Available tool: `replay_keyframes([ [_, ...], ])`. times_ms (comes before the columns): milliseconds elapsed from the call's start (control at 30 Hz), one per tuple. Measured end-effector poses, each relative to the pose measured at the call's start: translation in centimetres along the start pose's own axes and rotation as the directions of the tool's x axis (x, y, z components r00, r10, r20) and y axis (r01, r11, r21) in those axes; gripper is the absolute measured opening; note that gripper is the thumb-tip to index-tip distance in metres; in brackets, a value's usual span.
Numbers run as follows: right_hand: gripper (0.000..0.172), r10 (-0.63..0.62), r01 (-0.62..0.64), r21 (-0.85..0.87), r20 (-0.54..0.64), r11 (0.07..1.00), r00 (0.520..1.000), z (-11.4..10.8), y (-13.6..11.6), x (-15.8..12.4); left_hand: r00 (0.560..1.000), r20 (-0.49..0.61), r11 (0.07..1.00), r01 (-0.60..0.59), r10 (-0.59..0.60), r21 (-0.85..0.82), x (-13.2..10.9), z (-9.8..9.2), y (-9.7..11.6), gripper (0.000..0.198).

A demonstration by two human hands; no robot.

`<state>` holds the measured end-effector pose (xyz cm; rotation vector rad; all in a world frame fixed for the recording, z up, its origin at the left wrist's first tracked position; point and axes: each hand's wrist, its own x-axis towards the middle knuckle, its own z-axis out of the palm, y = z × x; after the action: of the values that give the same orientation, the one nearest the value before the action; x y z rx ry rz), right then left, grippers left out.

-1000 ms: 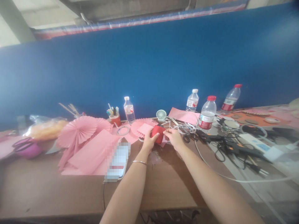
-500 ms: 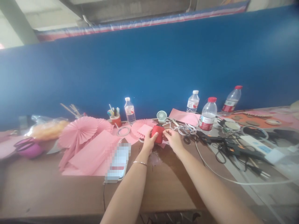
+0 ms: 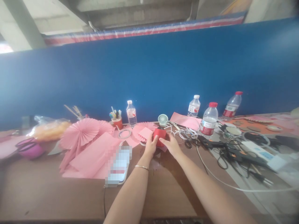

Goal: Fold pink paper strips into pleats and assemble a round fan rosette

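Note:
A small red object [image 3: 159, 133], like a folded paper box or short cup, is held up above the table between both hands; its exact kind is too small to tell. My left hand [image 3: 150, 144] grips its left side, the thumb lying along the near face. From the right, my right hand [image 3: 172, 145] holds it too, thumb pressed on its front and fingers hidden behind. Just beyond is a pink pleated paper fan [image 3: 143, 130]. Left of my forearm lies a phone [image 3: 121, 166] with a blurred screen.
Larger pink paper fans [image 3: 80, 133] and pink sheets [image 3: 94, 154] lie left. A pen cup [image 3: 117, 123], water bottle [image 3: 132, 115] and small fan [image 3: 163, 119] stand at the back. Right are bottles [image 3: 208, 119], tangled white cables [image 3: 187, 133], black glue-gun-like tools [image 3: 245, 155] and a power strip [image 3: 255, 149].
My right hand has gone from pinching at the red object's right edge to wrapping round its side with the thumb on its front. My left hand keeps hold. The camera view has tilted slightly.

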<state>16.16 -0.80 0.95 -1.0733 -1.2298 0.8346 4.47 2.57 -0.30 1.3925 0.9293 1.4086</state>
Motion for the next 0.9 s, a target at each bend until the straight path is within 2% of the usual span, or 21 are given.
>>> replay_keyframes([
  [100,0.042,-0.016,0.010,-0.091,-0.060,0.996,0.998,-0.4,-0.2,0.1,0.995,-0.007,0.992,-0.097,0.098,0.085,0.1,-0.2,0.1,0.036],
  [167,0.044,-0.051,0.040,-0.130,-0.090,0.991,0.995,-1.0,-0.4,0.3,0.987,-0.051,0.979,-0.141,0.150,0.148,0.2,-0.4,0.1,0.033],
  [267,0.050,-0.104,0.071,-0.206,-0.149,0.976,0.983,-2.1,-0.4,0.9,0.982,-0.153,0.974,-0.074,0.109,0.215,0.3,-0.6,-0.2,0.030],
  [400,0.068,-0.075,0.019,-0.277,-0.195,0.961,0.978,-3.0,-0.1,1.7,0.982,-0.167,0.964,-0.036,0.082,0.262,0.2,-0.8,-0.2,0.027],
  [500,0.072,-0.112,0.002,-0.313,-0.334,0.950,0.936,-3.5,-1.1,1.9,0.937,-0.327,0.925,0.011,0.123,0.379,0.0,-1.2,0.2,0.027],
  [567,0.074,-0.165,0.028,-0.309,-0.429,0.951,0.888,-3.9,-2.5,2.0,0.883,-0.452,0.889,0.102,0.125,0.446,-0.1,-1.4,0.4,0.030],
  [633,0.077,-0.234,0.092,-0.290,-0.503,0.953,0.832,-4.4,-4.0,2.4,0.854,-0.508,0.841,0.192,0.111,0.506,-0.2,-1.5,0.6,0.035],
  [700,0.078,-0.283,0.147,-0.281,-0.540,0.948,0.793,-5.0,-5.4,3.3,0.873,-0.477,0.767,0.238,0.100,0.596,-0.3,-1.3,0.7,0.042],
  [800,0.077,-0.316,0.202,-0.255,-0.570,0.946,0.759,-5.9,-6.7,5.3,0.933,-0.348,0.626,0.218,0.091,0.749,-0.4,-1.0,0.6,0.053],
  [900,0.075,-0.359,0.242,-0.270,-0.586,0.932,0.727,-6.8,-7.9,7.4,0.955,-0.292,0.537,0.215,0.060,0.816,-0.6,-0.8,0.5,0.056],
])
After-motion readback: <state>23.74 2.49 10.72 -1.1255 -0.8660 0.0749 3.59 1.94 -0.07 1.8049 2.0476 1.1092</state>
